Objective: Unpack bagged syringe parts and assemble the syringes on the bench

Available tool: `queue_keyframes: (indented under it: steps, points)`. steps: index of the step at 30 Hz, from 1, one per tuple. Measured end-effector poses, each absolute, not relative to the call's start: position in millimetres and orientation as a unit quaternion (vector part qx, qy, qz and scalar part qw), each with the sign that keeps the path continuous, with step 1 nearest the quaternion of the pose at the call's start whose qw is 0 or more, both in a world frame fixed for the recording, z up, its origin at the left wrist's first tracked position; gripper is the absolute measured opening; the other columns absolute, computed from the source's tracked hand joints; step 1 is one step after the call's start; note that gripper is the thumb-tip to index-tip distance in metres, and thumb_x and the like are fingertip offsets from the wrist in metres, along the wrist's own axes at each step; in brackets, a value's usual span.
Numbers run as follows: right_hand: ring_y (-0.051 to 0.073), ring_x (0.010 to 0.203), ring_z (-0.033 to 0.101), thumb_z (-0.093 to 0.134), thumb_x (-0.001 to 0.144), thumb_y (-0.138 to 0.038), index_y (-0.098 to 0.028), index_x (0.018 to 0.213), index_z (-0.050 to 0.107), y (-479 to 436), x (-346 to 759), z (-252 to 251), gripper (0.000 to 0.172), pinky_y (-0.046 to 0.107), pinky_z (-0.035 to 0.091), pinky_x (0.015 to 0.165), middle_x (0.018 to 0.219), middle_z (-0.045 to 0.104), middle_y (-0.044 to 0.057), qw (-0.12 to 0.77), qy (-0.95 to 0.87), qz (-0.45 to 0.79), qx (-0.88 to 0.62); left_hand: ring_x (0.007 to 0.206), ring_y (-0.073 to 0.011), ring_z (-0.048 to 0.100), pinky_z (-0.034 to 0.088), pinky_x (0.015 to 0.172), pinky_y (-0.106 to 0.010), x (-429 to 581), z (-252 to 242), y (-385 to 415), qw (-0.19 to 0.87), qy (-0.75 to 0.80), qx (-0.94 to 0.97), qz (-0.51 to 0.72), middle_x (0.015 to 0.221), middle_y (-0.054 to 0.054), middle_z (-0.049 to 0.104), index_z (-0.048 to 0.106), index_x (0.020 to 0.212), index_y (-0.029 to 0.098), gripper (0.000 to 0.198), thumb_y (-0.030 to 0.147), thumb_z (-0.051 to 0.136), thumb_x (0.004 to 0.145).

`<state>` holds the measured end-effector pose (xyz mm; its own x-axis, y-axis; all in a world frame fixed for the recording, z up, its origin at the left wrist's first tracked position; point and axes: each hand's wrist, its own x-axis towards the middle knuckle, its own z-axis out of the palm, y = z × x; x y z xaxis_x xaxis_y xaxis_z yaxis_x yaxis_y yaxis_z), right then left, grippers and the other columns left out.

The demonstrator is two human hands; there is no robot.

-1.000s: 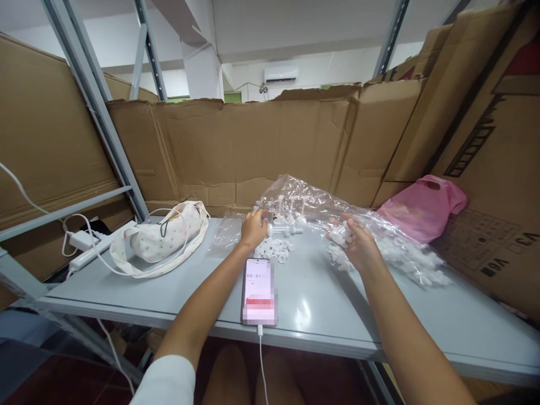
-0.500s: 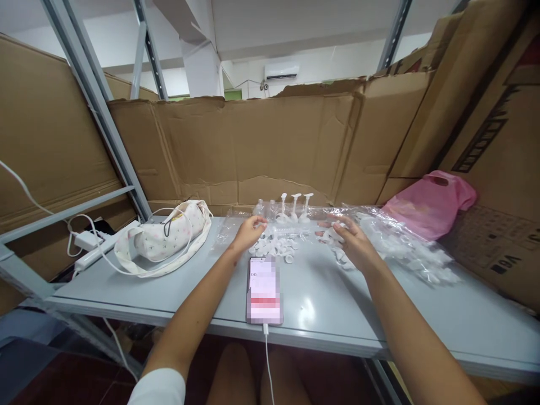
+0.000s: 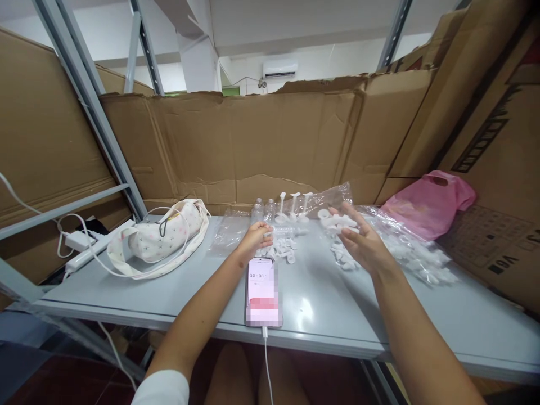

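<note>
My left hand (image 3: 256,237) is closed around one end of a clear ribbed plastic bottle (image 3: 287,231), which lies sideways and points right. My right hand (image 3: 361,237) is curved around white plastic parts (image 3: 337,221), one of them ring-shaped, between thumb and fingers; their exact kind is hard to make out. Two clear bottles (image 3: 258,210) stand upright behind my left hand. Beside them, three white pump tops (image 3: 295,208) stand in a row. A pile of small white rings (image 3: 285,250) lies below the held bottle, and more white pieces (image 3: 343,257) lie under my right hand.
A phone (image 3: 264,292) showing a timer lies at the table's (image 3: 324,315) front edge, its cable hanging down. Left are a patterned bag (image 3: 162,239) and a power strip (image 3: 99,247). Right are a clear bag of white parts (image 3: 415,253) and a pink bag (image 3: 428,205). Cardboard (image 3: 253,146) walls the back.
My right hand has turned and lifted a little, bringing up white parts from the pile. My left hand has moved slightly down and is closed on the bottle's end.
</note>
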<state>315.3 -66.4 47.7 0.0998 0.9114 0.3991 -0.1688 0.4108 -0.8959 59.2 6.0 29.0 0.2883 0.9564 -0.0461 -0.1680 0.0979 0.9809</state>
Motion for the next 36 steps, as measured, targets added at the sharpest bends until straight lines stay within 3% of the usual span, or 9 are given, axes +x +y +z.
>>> queue_keyframes:
  steps: [6,13,22,28,36]
  points:
    - [0.021,0.114,0.054,0.068,0.071,-0.043,-0.029,0.103,0.061,-59,311,43,0.036,0.041,0.042,0.101,0.116,0.061,0.001,0.687,-0.508,0.396,-0.336,0.073,-0.0141,0.064,0.051,0.079,-0.036,59,25,7,0.639,0.410,0.482,0.438,0.102,-0.008,0.059,0.046,0.080,0.017,0.019,0.026,0.061,0.074]
    - [0.026,0.102,0.062,0.068,0.071,-0.045,-0.024,0.091,0.061,-61,302,40,0.030,0.047,0.051,0.088,0.116,0.061,0.005,0.633,-0.535,0.404,-0.386,0.069,-0.0138,0.065,0.052,0.078,-0.034,64,24,5,0.632,0.419,0.489,0.431,0.088,-0.004,0.056,0.046,0.078,0.016,0.015,0.023,0.059,0.076]
    - [0.025,0.097,0.064,0.062,0.077,-0.046,-0.026,0.106,0.057,-64,296,42,0.036,0.045,0.057,0.078,0.117,0.060,0.007,0.632,-0.517,0.408,-0.410,0.066,-0.0108,0.063,0.053,0.066,-0.027,66,15,10,0.533,0.452,0.584,0.413,0.096,-0.008,0.057,0.052,0.090,0.015,0.013,0.021,0.057,0.080]
    - [0.023,0.110,0.056,0.057,0.079,-0.048,-0.040,0.128,0.041,-65,294,44,0.052,0.044,0.058,0.077,0.129,0.051,0.001,0.647,-0.523,0.405,-0.379,0.057,-0.0068,0.060,0.049,0.055,-0.021,64,10,12,0.453,0.477,0.628,0.415,0.111,-0.009,0.055,0.055,0.092,0.016,0.017,0.024,0.060,0.077]
    - [0.023,0.111,0.056,0.056,0.079,-0.050,-0.039,0.126,0.046,-65,295,46,0.048,0.038,0.057,0.078,0.126,0.053,0.002,0.678,-0.519,0.383,-0.351,0.048,-0.0037,0.054,0.037,0.045,-0.017,61,5,15,0.392,0.480,0.656,0.430,0.104,-0.004,0.061,0.058,0.083,0.017,0.014,0.026,0.062,0.073]
